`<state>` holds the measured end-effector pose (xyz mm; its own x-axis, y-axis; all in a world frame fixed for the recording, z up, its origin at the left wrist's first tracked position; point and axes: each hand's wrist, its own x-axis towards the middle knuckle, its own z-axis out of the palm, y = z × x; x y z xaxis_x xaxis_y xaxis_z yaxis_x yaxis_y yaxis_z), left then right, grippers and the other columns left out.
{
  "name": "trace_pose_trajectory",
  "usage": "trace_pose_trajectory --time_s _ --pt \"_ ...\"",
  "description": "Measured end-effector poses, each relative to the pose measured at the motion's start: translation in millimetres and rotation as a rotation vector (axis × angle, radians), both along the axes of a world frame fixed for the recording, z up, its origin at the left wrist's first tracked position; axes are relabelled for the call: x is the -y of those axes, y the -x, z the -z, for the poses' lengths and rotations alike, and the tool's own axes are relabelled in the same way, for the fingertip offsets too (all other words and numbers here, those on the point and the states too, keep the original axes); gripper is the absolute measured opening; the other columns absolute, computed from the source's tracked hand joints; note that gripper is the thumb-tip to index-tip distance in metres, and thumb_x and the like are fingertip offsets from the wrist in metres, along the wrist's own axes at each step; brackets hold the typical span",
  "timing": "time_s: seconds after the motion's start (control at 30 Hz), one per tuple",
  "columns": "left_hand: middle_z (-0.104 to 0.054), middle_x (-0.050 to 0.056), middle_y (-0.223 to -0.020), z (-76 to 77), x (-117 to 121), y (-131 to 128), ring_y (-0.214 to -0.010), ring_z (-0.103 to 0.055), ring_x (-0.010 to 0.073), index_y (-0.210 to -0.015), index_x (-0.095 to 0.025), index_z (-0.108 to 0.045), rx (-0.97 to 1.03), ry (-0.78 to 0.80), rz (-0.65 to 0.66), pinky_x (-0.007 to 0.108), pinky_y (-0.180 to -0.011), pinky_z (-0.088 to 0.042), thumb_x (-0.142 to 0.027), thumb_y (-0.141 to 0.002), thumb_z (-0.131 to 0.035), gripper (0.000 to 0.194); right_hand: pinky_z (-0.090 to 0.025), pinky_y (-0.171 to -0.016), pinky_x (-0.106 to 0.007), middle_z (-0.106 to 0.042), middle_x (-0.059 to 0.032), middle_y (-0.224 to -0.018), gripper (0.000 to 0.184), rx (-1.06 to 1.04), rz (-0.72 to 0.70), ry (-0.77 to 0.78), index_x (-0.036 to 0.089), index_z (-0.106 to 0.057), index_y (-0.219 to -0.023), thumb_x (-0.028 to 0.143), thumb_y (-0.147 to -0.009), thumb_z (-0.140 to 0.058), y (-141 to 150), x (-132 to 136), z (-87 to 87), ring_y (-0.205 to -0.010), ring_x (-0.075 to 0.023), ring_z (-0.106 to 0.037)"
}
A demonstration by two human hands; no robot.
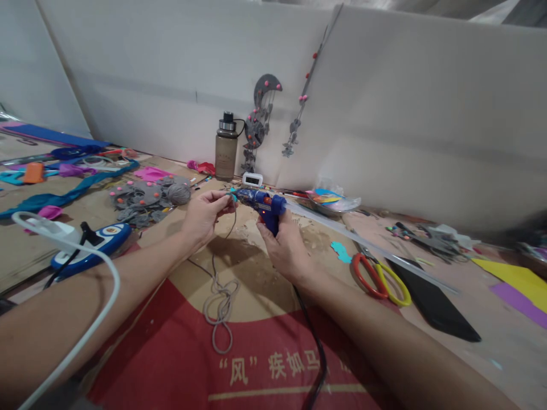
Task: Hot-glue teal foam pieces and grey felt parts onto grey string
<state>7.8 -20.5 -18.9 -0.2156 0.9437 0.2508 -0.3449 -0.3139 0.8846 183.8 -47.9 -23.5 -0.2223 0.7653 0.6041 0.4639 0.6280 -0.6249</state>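
My right hand [285,245] is wrapped around the handle of a blue hot glue gun [269,209], which has a small lit orange light. The gun's nozzle points left, up against the fingertips of my left hand [209,213]. Those fingertips pinch a small teal piece [233,195], partly hidden by the fingers and the nozzle. From there a thin grey cord [222,304] hangs down and lies in loose loops on the cardboard. The gun's black cable [318,353] runs down toward me.
Orange-and-yellow-handled scissors [378,279], a teal cutout [341,251] and a black flat object [436,299] lie to the right. A bottle [226,149] stands behind. Grey felt pieces with pompoms [141,196] and a blue-white power strip [92,250] are left; a white cable [113,290] crosses my left forearm.
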Motion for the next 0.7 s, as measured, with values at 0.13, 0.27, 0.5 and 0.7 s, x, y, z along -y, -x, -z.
trace_pose_trajectory --time_s 0.13,0.27,0.5,0.7 --pt "-0.065 0.003 -0.062 1.2 -1.0 0.2 -0.056 -0.059 0.0099 -0.067 -0.011 -0.063 0.005 -0.01 0.004 0.024 -0.061 -0.048 -0.024 -0.058 -0.077 0.02 -0.047 -0.073 -0.037 -0.06 -0.0067 -0.087 0.019 -0.009 -0.019 0.009 0.019 -0.049 -0.1 0.023 -0.082 -0.049 0.2 0.0 1.2 -0.075 -0.0195 -0.056" --pt "-0.065 0.002 -0.061 2.3 -1.9 0.3 -0.056 -0.059 0.0101 -0.066 -0.012 -0.063 0.017 -0.014 0.009 0.024 -0.061 -0.048 -0.023 -0.057 -0.078 0.02 -0.046 -0.074 -0.038 -0.06 -0.0082 -0.089 0.022 0.007 -0.007 0.02 0.018 -0.049 -0.103 0.025 -0.083 -0.048 0.3 0.9 1.2 -0.077 -0.0207 -0.056" --pt "-0.066 0.004 -0.063 1.2 0.2 -0.1 -0.058 -0.06 0.0111 -0.067 -0.011 -0.064 0.002 -0.015 0.008 0.024 -0.061 -0.048 -0.026 -0.057 -0.078 0.023 -0.045 -0.074 -0.038 -0.058 -0.0084 -0.09 0.02 0.016 0.014 0.011 0.019 -0.048 -0.102 0.025 -0.083 -0.048 -1.0 2.8 -2.7 -0.078 -0.0206 -0.054" --pt "-0.066 0.004 -0.064 2.1 0.7 -1.0 -0.06 -0.06 0.0119 -0.068 -0.012 -0.064 -0.013 -0.015 0.015 0.025 -0.063 -0.049 -0.028 -0.055 -0.08 0.026 -0.044 -0.077 -0.038 -0.058 -0.0092 -0.092 0.023 -0.001 0.017 0.022 0.018 -0.047 -0.105 0.024 -0.083 -0.048 -2.0 1.7 -2.8 -0.079 -0.0206 -0.053"
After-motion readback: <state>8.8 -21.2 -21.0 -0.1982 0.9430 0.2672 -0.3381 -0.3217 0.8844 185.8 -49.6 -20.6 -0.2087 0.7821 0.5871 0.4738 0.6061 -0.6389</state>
